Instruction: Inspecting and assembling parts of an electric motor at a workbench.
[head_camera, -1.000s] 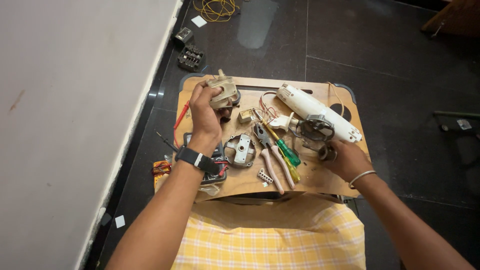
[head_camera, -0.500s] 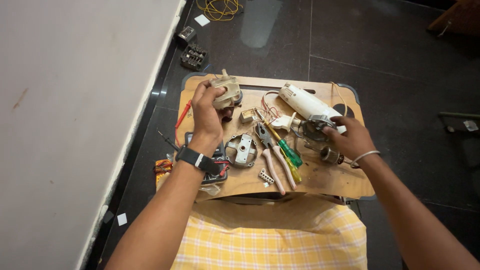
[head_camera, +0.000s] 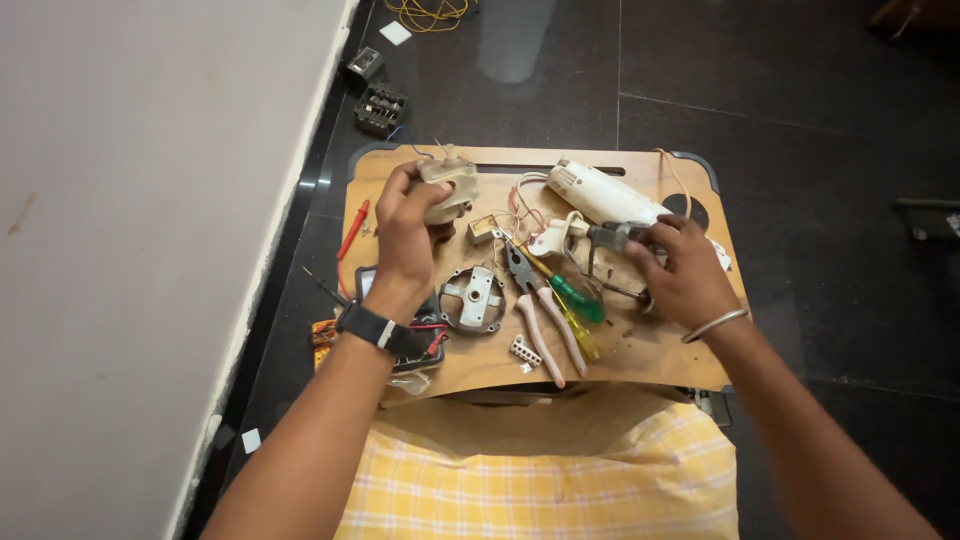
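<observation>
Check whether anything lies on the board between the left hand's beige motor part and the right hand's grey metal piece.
Yes. Between the beige motor part in the left hand and the grey metal piece under the right hand lie a small beige component, loose red and white wires and a white plastic piece on the wooden board.

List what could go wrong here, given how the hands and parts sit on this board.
1. The left hand holds the beige motor part above the board; a slip might drop it onto the round metal housing.
2. Loose wires by the right hand may snag.
3. The small white connector near the wooden board edge could roll off.
</observation>
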